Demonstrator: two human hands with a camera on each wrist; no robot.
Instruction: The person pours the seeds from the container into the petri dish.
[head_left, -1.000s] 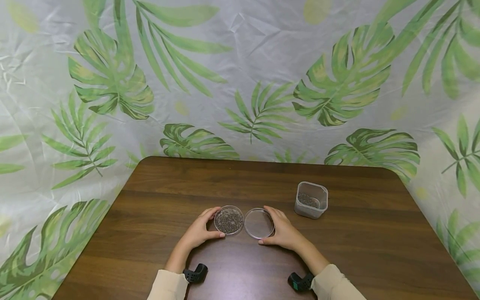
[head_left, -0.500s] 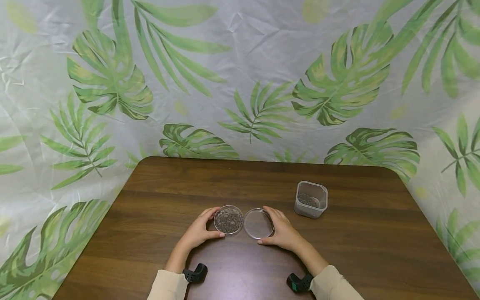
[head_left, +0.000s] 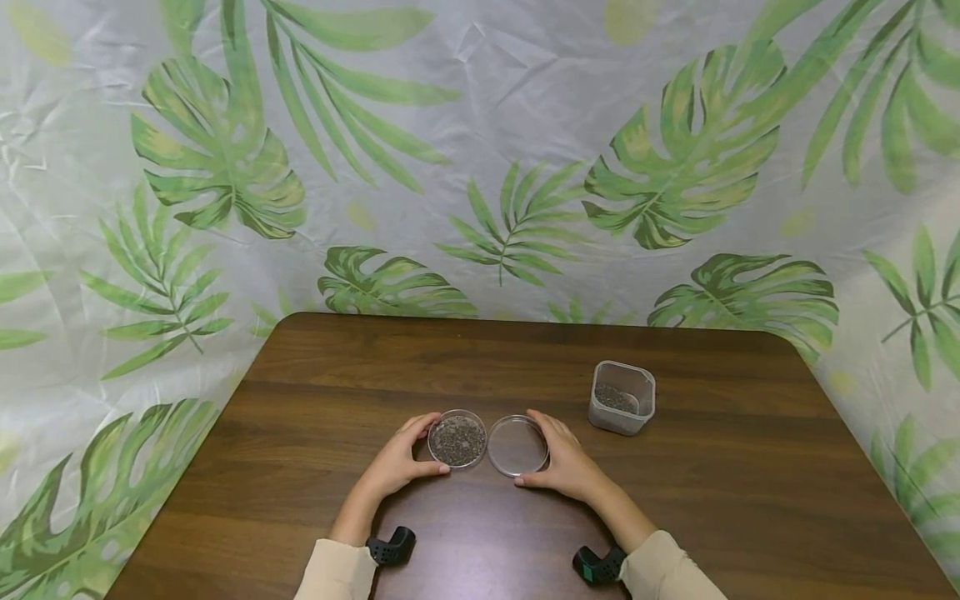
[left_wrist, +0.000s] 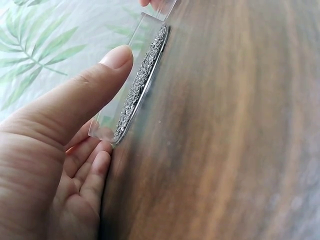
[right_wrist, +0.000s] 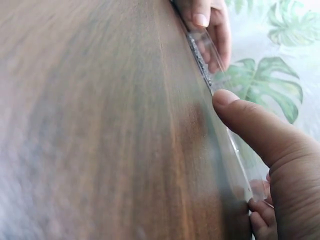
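Note:
Side by side on the wooden table lie two round, clear plastic pieces. The left one is a petri dish [head_left: 457,440] with a layer of grey-brown soil-like grains, which the left wrist view shows from the side. My left hand [head_left: 396,460] holds it between thumb and fingers around its outer left side. To its right is an empty petri dish lid [head_left: 517,447], its rim right at the dish. My right hand [head_left: 567,465] holds this lid by its right side, thumb at the near edge and fingers at the far edge.
A square clear plastic tub [head_left: 622,398] with some of the same grains at the bottom stands at the back right of the table [head_left: 360,358]. Behind the table hangs a leaf-patterned curtain [head_left: 525,108]. Each wrist wears a black camera mount [head_left: 392,547].

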